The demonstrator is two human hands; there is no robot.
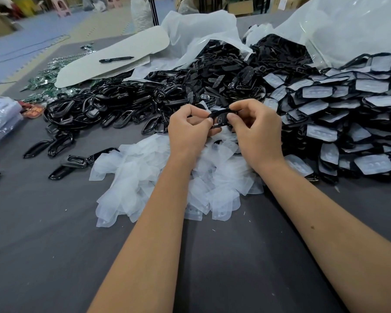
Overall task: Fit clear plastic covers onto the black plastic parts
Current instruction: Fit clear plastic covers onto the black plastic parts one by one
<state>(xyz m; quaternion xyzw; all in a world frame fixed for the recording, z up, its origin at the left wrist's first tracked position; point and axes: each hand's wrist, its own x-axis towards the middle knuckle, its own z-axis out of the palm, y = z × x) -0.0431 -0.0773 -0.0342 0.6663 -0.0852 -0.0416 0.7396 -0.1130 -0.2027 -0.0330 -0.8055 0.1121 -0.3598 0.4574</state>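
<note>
Both my hands hold one black plastic part (219, 117) above the table's middle. My left hand (189, 129) pinches its left end and my right hand (255, 127) pinches its right end, fingers curled round it. Whether a clear cover sits on this part I cannot tell. Under my hands lies a heap of clear plastic covers (158, 177). A wide pile of bare black parts (127, 107) stretches behind and to the left. On the right is a stack of black parts with covers fitted (339, 114).
The grey table (43, 222) carries loose black parts (61, 145) at the left. A black pen (116, 59) lies on a pale sheet (113, 55) at the back. Large plastic bags (348, 26) rise behind the piles. Stacked clear packets (0, 120) sit at the far left, green pieces (45, 80) behind them.
</note>
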